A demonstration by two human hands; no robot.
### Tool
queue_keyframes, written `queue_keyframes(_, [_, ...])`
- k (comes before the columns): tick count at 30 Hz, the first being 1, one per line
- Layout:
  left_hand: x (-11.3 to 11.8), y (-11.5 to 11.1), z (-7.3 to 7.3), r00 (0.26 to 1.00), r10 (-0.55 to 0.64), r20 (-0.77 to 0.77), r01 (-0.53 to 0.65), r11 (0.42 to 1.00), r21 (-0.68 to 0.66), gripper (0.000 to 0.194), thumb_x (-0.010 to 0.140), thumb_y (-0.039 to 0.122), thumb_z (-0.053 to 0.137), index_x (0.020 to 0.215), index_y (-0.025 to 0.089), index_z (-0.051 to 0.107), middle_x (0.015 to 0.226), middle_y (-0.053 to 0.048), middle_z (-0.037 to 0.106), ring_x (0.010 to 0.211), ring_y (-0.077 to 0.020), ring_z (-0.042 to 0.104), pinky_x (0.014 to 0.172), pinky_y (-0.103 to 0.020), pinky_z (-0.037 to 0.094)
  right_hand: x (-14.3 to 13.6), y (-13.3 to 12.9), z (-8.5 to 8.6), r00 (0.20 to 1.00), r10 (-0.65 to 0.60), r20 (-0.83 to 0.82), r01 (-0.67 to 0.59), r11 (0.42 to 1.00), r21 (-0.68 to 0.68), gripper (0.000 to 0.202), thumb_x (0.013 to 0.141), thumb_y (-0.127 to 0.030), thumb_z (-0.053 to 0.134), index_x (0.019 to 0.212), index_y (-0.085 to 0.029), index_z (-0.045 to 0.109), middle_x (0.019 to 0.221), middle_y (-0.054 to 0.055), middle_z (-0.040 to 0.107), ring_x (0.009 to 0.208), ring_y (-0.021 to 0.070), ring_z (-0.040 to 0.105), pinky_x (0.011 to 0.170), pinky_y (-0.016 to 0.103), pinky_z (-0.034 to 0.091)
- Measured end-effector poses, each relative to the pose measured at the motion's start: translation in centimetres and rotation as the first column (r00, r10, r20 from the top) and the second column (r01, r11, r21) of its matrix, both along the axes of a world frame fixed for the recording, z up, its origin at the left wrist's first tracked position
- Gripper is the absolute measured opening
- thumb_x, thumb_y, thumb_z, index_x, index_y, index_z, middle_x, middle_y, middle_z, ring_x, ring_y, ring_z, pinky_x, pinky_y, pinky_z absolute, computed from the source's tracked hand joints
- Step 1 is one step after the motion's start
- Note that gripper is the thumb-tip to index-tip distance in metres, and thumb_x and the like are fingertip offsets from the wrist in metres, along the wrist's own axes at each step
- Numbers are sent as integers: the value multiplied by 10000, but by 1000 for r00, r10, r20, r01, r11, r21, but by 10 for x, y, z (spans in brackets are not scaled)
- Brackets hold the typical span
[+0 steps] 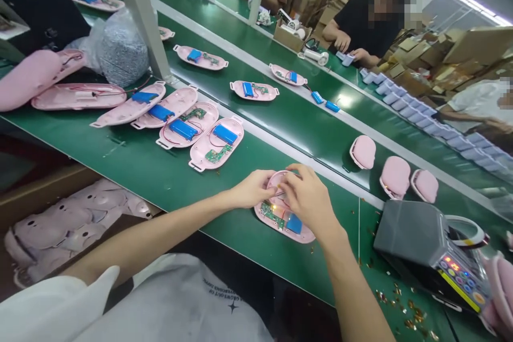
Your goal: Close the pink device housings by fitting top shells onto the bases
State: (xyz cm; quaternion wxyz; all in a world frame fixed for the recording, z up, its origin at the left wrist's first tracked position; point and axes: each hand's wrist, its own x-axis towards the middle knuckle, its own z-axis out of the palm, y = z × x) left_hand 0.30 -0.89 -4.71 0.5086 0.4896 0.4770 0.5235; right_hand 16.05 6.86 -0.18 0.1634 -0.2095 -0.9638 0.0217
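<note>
In front of me on the green bench is an open pink plastic shell [308,234], with a green circuit board [272,216] and a blue battery pack [294,224] inside. A small light glows yellow on the board. My left hand [254,188] is closed on the shell's far end, thumb on the inside near thin red and dark wires [276,194]. My right hand [310,195] bends over the same end from the right. Its thumb and fingers are pinched together by the wires, and what is between them is too small to make out.
More open shells [217,144] with batteries lie at left; others ride the conveyor belt [200,21]. Closed pink shells [395,176] stand at right. A black tape dispenser [412,240] has amber scraps [417,318] nearby. A metal post [138,16] rises at left. Co-workers sit opposite.
</note>
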Motion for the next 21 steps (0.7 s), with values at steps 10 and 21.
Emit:
queue_keyframes(10, [1,-6,-4,995,88,-35,-87,996,33,291,801,273,620,1039,116,684,924,-62,695,816,-191,617,692,-268,494,0,14,19,948,-318,27,309,894,-323,218,764,-386,676,917,-232,698,747,-25,672,648,159,599,608,269,390])
queue_keyframes(21, [-21,-26,16,848,-162,-505,278,947,162,409,808,172,584,1200,241,677,1384,-91,598,1350,-293,480,1124,-488,351,38,-60,-30,901,43,-431,44,981,191,114,908,-172,625,940,-216,725,906,30,705,819,167,662,734,268,533])
